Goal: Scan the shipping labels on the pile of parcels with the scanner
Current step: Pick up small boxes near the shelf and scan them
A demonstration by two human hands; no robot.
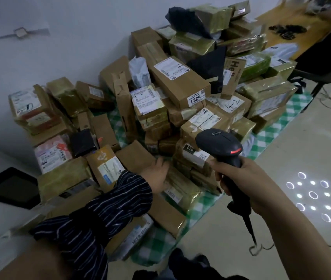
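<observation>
From the head view, looking down on the pile of parcels (160, 102) lying heaped on a green-and-white checked cloth (271, 136) against the wall (59, 47); gripping the handle of the black scanner (219, 144) with the right hand (243, 178), fingers curling fully round it; holding the scanner head just above the near edge of the pile, over a parcel bearing a black "010" tag (188, 148), with a red light glowing on its near end; trailing its cable (248, 225) down toward the pale floor (231, 239); reaching the left hand (156, 174) out of a dark striped sleeve (110, 209) and resting it palm down with relaxed, loosely spread fingers on the taped parcels at the front of the pile, gripping nothing, just beside a plain brown carton (138, 156); showing shipping labels facing up on many parcels, among them a long carton (178, 81) carrying a sticker reading "6321" (196, 98) and a box hand-marked "5-2" (233, 103); lying on top at the back of the pile, a black bag (186, 21); standing at the upper right beyond the pile, a wooden worktop (306, 35); shining on the floor to the right of the scanner, a ring of bright round reflections (313, 196).
</observation>
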